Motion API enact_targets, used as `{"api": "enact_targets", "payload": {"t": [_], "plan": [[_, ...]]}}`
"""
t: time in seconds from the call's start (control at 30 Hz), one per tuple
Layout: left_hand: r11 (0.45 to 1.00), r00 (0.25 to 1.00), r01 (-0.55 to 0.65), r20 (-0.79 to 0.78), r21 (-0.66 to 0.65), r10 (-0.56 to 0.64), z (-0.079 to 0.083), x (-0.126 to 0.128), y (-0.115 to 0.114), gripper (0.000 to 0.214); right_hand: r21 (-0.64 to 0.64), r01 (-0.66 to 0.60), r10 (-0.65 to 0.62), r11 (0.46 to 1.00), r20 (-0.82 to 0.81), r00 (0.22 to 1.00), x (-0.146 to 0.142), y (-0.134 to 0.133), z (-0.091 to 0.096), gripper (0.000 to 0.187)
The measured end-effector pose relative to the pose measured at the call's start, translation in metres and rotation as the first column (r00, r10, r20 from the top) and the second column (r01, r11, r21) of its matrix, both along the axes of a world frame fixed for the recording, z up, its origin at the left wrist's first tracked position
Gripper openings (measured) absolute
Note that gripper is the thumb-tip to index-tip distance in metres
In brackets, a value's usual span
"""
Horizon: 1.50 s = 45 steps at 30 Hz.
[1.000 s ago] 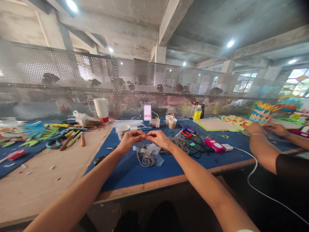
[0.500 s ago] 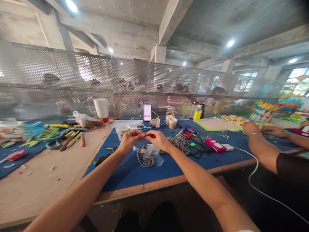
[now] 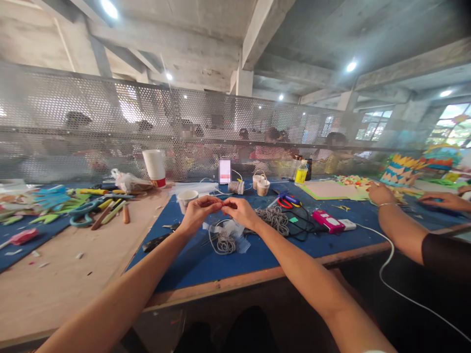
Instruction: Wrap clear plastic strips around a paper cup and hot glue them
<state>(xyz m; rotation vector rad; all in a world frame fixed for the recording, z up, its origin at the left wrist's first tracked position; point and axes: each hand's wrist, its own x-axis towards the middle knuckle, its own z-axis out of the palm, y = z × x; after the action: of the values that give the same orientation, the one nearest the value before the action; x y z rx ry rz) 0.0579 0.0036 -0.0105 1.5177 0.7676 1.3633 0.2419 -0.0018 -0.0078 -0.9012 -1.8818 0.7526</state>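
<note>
My left hand (image 3: 200, 211) and my right hand (image 3: 239, 211) meet fingertip to fingertip above the blue mat (image 3: 184, 269). Both are closed in a pinch, and whatever lies between the fingers is too small to make out. Below them on the mat lies a coil of grey cord (image 3: 225, 243) with clear plastic strips (image 3: 241, 240) beside it. A white paper cup (image 3: 187, 197) stands just behind my left hand. To the right of my right hand rests a larger heap of grey cord (image 3: 274, 220).
Behind stand a spool (image 3: 236, 187), a phone with a lit screen (image 3: 224, 171), small cups (image 3: 262, 186) and a yellow bottle (image 3: 301, 172). Pliers (image 3: 290, 199) and a pink box (image 3: 328, 221) lie right. Scissors (image 3: 84, 213) lie left. A co-worker's hand (image 3: 380, 193) works at far right.
My hands stay nearly in the same place, fingertips still together. At far right, the co-worker's other hand has moved away to the right.
</note>
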Motion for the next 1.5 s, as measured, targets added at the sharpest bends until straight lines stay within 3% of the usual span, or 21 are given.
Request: {"api": "enact_targets", "payload": {"t": [0.33, 0.63, 1.0, 1.13, 1.23, 1.3, 1.37, 1.43, 1.5], "plan": [[0.997, 0.999, -0.026, 0.046, -0.079, 0.029, 0.005, 0.0, -0.001, 0.033, -0.116, -0.086, 0.074, 0.99, -0.1, 0.992, 0.001, 0.003, -0.002, 0.014], [0.995, 0.998, -0.008, 0.068, -0.099, 0.014, 0.0, -0.002, 0.003, 0.031, -0.131, -0.017, 0.004, 0.991, -0.1, 0.995, 0.002, 0.005, -0.003, 0.015], [0.993, 0.996, 0.003, 0.089, -0.119, 0.008, 0.004, -0.002, 0.001, 0.029, 0.135, 0.105, -0.108, 0.985, 0.017, 0.994, 0.001, 0.003, -0.006, 0.017], [0.991, 0.994, 0.015, 0.106, -0.135, 0.0, 0.003, -0.004, 0.003, 0.024, 0.281, 0.16, -0.188, 0.946, 0.076, 0.979, 0.002, 0.004, -0.007, 0.014], [0.99, 0.997, 0.016, 0.081, -0.138, -0.005, 0.004, -0.007, 0.005, 0.022, 0.428, 0.182, -0.275, 0.885, 0.166, 0.947, 0.005, 0.003, -0.007, 0.013], [0.997, 1.0, -0.02, -0.023, -0.08, 0.018, 0.005, -0.008, 0.005, 0.022, 0.515, 0.177, -0.335, 0.839, 0.23, 0.914, 0.007, 0.001, -0.007, 0.014], [0.992, 0.974, -0.083, -0.203, 0.094, 0.101, 0.007, -0.008, 0.003, 0.021, 0.582, 0.166, -0.394, 0.796, 0.289, 0.872, 0.009, -0.001, -0.007, 0.016], [0.931, 0.895, -0.113, -0.371, 0.347, 0.247, 0.007, -0.007, 0.001, 0.02, 0.63, 0.149, -0.448, 0.762, 0.346, 0.824, 0.01, -0.003, -0.007, 0.017], [0.834, 0.794, -0.096, -0.463, 0.544, 0.394, 0.006, -0.007, -0.001, 0.019, 0.659, 0.127, -0.484, 0.741, 0.393, 0.782, 0.01, -0.003, -0.007, 0.018]]}}
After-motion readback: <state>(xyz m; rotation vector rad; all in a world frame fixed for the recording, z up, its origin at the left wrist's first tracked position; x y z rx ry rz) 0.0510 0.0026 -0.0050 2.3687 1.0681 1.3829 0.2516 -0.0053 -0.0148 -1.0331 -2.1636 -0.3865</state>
